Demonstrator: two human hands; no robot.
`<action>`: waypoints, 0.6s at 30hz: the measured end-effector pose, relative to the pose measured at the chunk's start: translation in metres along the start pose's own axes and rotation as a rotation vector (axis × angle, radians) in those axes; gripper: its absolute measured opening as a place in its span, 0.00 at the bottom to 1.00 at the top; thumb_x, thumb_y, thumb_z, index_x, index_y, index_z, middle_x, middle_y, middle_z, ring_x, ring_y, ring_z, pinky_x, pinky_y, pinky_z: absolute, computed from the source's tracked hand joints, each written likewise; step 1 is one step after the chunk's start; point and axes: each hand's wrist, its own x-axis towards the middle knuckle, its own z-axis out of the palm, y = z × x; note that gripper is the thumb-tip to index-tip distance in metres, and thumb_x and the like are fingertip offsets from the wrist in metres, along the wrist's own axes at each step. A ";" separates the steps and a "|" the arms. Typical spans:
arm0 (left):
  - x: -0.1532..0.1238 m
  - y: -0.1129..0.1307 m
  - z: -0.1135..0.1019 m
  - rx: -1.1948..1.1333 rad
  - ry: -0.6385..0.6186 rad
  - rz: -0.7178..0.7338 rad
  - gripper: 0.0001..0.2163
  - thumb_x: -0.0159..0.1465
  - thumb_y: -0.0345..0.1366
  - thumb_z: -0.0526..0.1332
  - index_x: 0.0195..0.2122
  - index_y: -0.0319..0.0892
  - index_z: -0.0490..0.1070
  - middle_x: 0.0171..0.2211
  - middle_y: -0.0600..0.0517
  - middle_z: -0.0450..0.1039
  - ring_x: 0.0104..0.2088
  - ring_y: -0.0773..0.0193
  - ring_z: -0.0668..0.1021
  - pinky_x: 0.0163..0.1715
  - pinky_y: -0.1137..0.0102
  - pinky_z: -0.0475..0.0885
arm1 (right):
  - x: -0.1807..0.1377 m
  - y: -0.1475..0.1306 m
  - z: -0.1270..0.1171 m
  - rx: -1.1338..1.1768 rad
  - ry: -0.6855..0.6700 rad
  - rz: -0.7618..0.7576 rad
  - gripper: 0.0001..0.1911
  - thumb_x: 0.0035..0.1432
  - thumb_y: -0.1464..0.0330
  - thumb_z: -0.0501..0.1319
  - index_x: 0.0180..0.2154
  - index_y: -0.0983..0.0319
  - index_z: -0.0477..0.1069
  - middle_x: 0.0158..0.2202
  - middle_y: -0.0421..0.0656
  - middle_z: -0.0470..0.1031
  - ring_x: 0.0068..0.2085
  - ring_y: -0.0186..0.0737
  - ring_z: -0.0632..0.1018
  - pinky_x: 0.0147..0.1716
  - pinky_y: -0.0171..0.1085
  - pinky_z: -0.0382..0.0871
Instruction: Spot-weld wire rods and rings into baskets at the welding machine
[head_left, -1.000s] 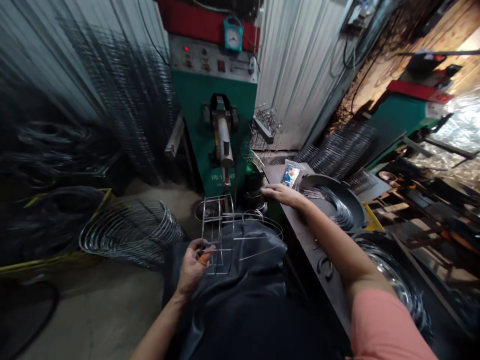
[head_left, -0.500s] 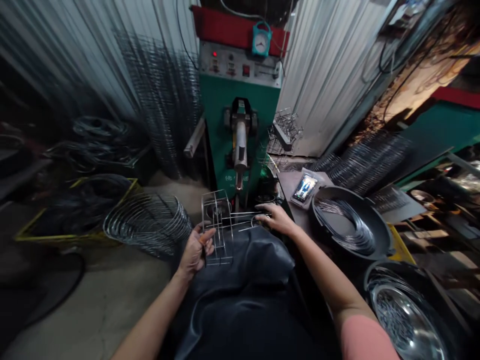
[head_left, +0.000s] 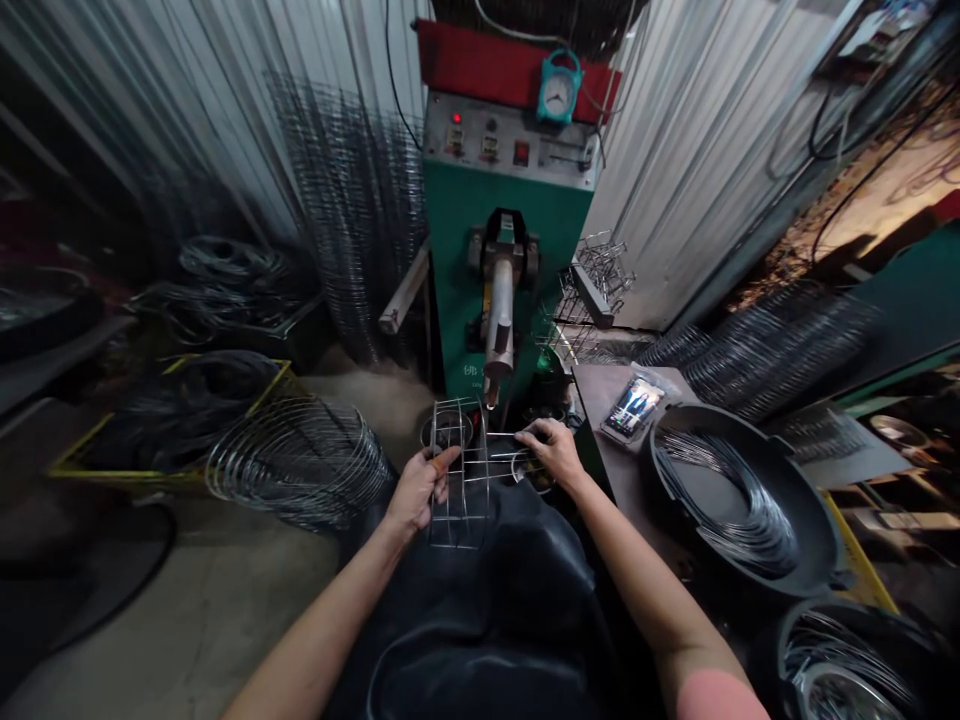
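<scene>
My left hand (head_left: 421,490) is closed around the side of a small wire rack (head_left: 463,490), held over the dark apron (head_left: 480,610) on my lap. Between thumb and fingers, my right hand (head_left: 553,450) pinches the end of a thin wire piece (head_left: 501,436) that reaches across to the rack. I cannot tell whether the two are joined. Just above the rack is the metal tip (head_left: 491,390) of the arm on a green spot-welding machine (head_left: 457,250); a small gap seems to separate them.
Left of me stand a stack of wire hoops (head_left: 300,460) and a yellow-edged crate (head_left: 75,450). To the right, a table (head_left: 592,385) carries a phone (head_left: 634,408). Nearby are a black pan (head_left: 817,510) of wires and a metal bowl (head_left: 840,690).
The view has shifted, so the machine appears further right and lower. Both hands keep hold of the rack and wire piece, and the rack now appears closer beneath the machine's tip.
</scene>
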 end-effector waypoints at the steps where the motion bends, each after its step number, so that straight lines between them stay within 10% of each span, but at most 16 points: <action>1: 0.004 -0.001 0.002 0.002 0.003 -0.008 0.20 0.42 0.41 0.71 0.27 0.42 0.60 0.12 0.66 0.52 0.10 0.77 0.53 0.08 0.78 0.50 | 0.003 0.003 0.001 -0.016 -0.006 -0.005 0.15 0.55 0.58 0.59 0.24 0.60 0.73 0.27 0.42 0.75 0.32 0.38 0.73 0.34 0.36 0.61; 18: 0.039 0.006 0.017 -0.048 0.029 -0.020 0.20 0.39 0.41 0.71 0.26 0.41 0.61 0.13 0.66 0.51 0.10 0.78 0.54 0.08 0.78 0.48 | 0.041 0.024 0.004 -0.067 -0.055 -0.021 0.13 0.55 0.59 0.60 0.24 0.60 0.72 0.26 0.41 0.74 0.32 0.37 0.72 0.34 0.36 0.60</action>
